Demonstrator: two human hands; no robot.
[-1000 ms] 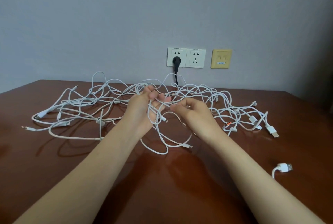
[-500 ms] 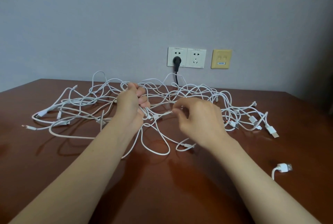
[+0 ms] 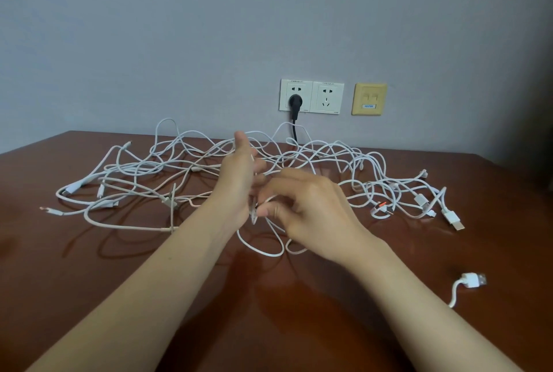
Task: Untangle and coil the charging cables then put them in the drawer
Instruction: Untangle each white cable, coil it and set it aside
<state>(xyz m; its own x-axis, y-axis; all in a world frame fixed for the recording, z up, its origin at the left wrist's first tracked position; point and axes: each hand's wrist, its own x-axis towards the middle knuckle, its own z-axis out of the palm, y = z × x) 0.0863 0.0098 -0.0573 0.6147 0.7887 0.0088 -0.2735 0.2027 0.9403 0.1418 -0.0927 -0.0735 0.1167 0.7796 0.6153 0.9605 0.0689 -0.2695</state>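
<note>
Now left hand (image 3: 239, 180) no more fist as half second ago: fingers stretch up, strands across palm side; grip or not, I cannot tell. Right hand (image 3: 314, 210) moved lower, pinches one strand (image 3: 270, 199) between thumb and forefinger, just beside left wrist. I judge untangling only begun. Cables (image 3: 179, 162) spread on table (image 3: 89, 282) behind hands and on both sides, nothing coiled; drawer not visible.

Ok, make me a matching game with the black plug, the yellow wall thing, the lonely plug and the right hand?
1 black plug
2 yellow wall plate
3 lone USB plug
4 right hand

A on the table, apart from the tangle
B in the left white socket
C pinching a white cable
D right of the empty white socket

Pairs: 1-B, 2-D, 3-A, 4-C
</note>
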